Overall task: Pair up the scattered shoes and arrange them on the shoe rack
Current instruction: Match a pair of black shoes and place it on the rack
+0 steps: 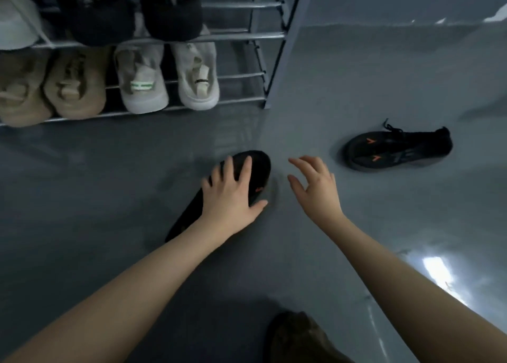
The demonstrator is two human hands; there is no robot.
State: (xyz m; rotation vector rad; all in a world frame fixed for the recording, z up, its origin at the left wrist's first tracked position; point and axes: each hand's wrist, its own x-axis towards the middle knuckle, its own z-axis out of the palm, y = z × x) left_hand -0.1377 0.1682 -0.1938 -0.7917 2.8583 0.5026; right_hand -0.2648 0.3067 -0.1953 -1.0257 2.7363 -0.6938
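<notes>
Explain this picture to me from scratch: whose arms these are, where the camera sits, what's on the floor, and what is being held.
There is no machine here. A person wears a wide-angle camera on the head, looking forward and down, so the two bare arms reaching in from the bottom are their own.

The left hand lies spread on a black shoe on the grey floor; it touches the shoe but is not closed around it. The right hand hovers open beside it, holding nothing.

A second black shoe with orange marks lies tipped on its side to the right, apart from both hands. A dark brownish shoe sits at the bottom edge.

At upper left stands a metal shoe rack already holding beige, pale and black shoes.
</notes>
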